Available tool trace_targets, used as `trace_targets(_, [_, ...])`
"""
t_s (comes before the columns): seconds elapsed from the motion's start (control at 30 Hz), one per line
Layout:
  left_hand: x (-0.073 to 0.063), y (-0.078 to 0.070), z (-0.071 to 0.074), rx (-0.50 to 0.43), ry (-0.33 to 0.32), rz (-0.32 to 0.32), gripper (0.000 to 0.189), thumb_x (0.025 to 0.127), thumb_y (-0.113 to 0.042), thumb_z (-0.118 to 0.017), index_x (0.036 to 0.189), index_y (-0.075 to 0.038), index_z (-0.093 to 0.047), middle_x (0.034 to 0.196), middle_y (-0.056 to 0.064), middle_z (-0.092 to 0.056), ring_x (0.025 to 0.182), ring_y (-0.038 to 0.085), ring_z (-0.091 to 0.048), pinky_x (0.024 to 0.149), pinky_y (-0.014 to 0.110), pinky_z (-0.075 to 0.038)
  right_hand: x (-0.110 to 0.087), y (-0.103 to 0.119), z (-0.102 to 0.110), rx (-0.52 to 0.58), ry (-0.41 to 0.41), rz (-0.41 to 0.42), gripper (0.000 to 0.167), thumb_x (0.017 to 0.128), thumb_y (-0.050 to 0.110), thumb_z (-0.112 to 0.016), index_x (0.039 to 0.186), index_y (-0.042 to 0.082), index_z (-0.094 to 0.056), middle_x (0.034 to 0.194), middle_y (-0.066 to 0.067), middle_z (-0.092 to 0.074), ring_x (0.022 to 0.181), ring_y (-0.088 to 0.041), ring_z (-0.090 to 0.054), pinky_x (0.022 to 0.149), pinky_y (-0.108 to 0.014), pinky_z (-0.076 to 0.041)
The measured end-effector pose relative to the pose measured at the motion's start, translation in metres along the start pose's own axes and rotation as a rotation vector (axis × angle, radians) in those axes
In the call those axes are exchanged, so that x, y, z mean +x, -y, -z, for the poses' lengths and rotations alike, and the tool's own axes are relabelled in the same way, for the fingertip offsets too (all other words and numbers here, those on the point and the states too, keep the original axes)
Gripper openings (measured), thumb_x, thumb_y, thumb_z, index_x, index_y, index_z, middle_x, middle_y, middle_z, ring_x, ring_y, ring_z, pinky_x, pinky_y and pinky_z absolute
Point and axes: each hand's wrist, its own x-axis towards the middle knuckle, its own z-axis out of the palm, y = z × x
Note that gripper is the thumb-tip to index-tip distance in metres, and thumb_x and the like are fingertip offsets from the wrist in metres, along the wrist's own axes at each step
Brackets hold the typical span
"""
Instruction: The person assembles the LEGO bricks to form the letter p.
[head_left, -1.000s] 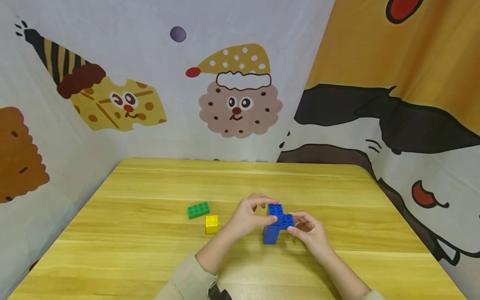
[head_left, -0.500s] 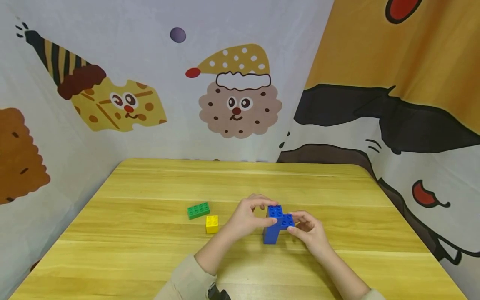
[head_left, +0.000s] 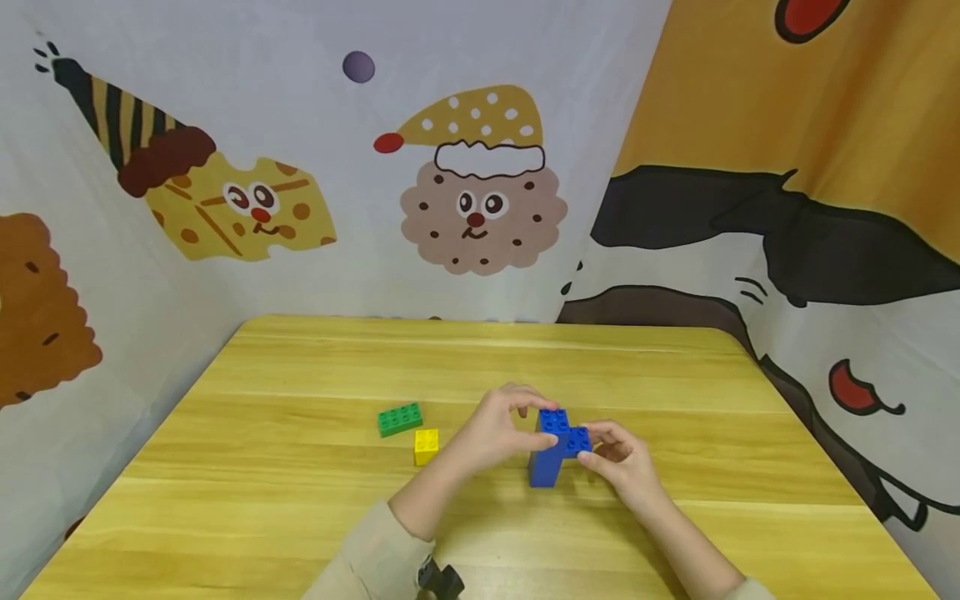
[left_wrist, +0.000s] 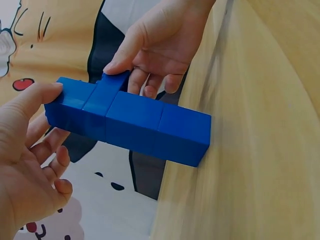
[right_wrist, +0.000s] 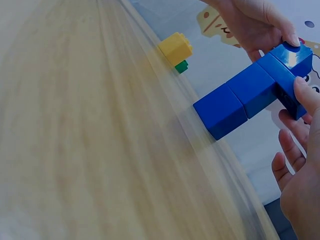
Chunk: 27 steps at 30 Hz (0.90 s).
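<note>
A tower of blue building bricks (head_left: 543,471) stands upright on the table, right of centre in the head view. Two square bricks form its lower part. Above them lies a longer blue brick (left_wrist: 114,83) whose end juts out to the right. The uppermost piece is a square blue brick (head_left: 553,419) with studs on top. My left hand (head_left: 491,432) pinches this top brick between thumb and fingers. With thumb and fingertips, my right hand (head_left: 628,468) grips the jutting end of the longer brick. In both wrist views the bricks sit flush together.
Left of the tower, a yellow square brick (head_left: 427,447) and a longer green brick (head_left: 400,419) lie on the wooden table (head_left: 285,500). A cloth backdrop (head_left: 360,275) with cartoon prints hangs behind the table's far edge and along its sides.
The top blue brick sits slightly lower than a second ago, and the seam under it shows less in the head view. Both hands keep nearly the same place.
</note>
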Motion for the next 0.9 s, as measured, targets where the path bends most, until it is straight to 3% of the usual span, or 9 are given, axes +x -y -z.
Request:
trace_targets(0.27, [0.000,0.000,0.000,-0.005,0.010,0.033,0.033,0.079,-0.024,-0.081,0.111,-0.023,-0.072,0.108,-0.012,-0.061,0.087,0.017,-0.047,0.059,0.027,-0.039,0.000,-0.001,0.001,0.008,0.008,-0.002,0.029,0.085,-0.011,-0.064,0.112,-0.001,-0.062,0.093,-0.001,-0.069,0.077,-0.013,-0.061,0.058,-0.029,-0.049])
trace_targets(0.47, [0.000,-0.001,0.000,-0.017,0.010,0.050,0.035,0.079,-0.025,-0.081,0.112,-0.024,-0.072,0.107,-0.012,-0.061,0.088,0.017,-0.047,0.060,0.027,-0.038,0.001,0.002,0.001,0.002,0.018,-0.013,0.028,0.086,-0.009,-0.064,0.113,-0.001,-0.062,0.092,-0.001,-0.069,0.075,-0.013,-0.060,0.059,-0.029,-0.048])
trace_targets(0.9, [-0.010,0.014,0.004,-0.102,-0.020,0.038,0.043,0.079,-0.023,-0.080,0.120,-0.026,-0.067,0.109,-0.009,-0.062,0.098,0.017,-0.049,0.080,0.042,-0.043,0.000,0.000,0.001,0.008,0.018,-0.002,0.030,0.085,-0.011,-0.063,0.113,-0.002,-0.061,0.092,0.000,-0.069,0.079,-0.014,-0.061,0.063,-0.026,-0.048])
